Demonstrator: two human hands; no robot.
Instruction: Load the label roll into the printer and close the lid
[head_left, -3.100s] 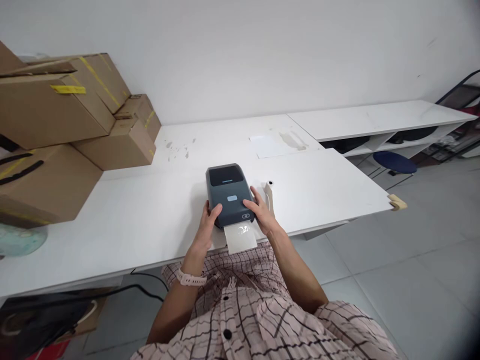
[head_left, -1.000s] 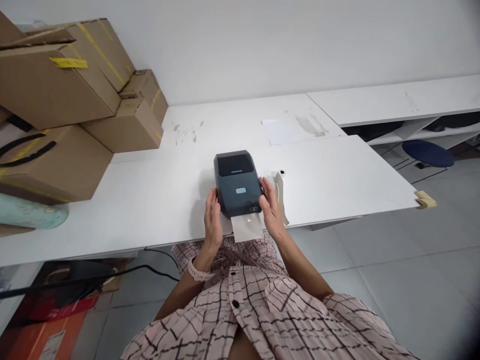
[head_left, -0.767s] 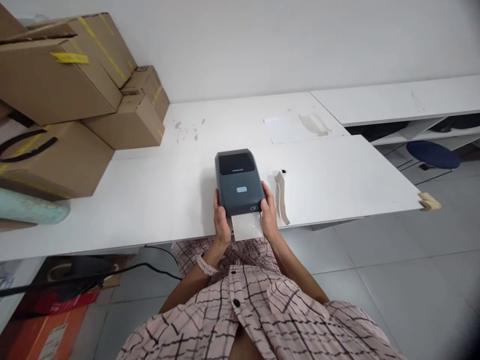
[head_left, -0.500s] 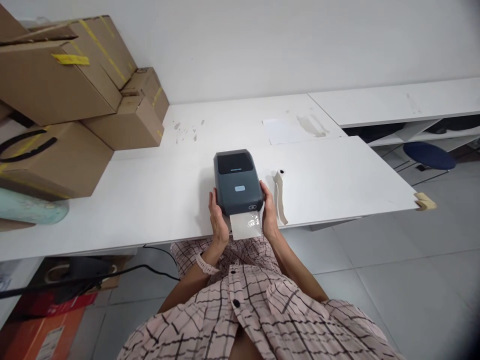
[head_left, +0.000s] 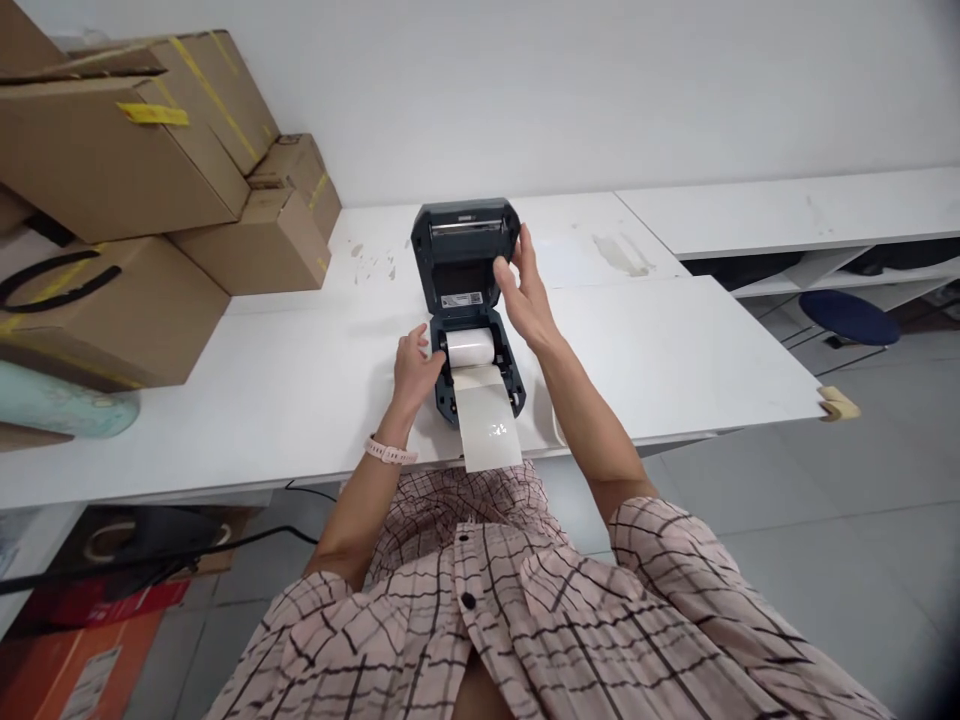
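A dark label printer (head_left: 517, 385) stands on the white table with its lid (head_left: 459, 245) raised. Inside lies a white label roll (head_left: 470, 347), and its label strip (head_left: 487, 420) runs out over the front toward the table edge. My right hand (head_left: 529, 295) grips the right side of the raised lid, thumb on the inner face. My left hand (head_left: 416, 370) rests at the left side of the printer base, fingers apart, thumb at the rim near the roll. A strip of backing paper beside the printer is mostly hidden behind my right forearm.
Cardboard boxes (head_left: 112, 150) are piled at the left, with a pale green cylinder (head_left: 67, 400) in front. A blue stool (head_left: 849, 316) stands beyond the table at right. A tan corner piece (head_left: 838, 403) sits on the table's right corner. Cables hang below the left side.
The printer lid has swung up and back, exposing the roll. My right hand has moved up to the lid, and my left hand has shifted up and left along the printer's side.
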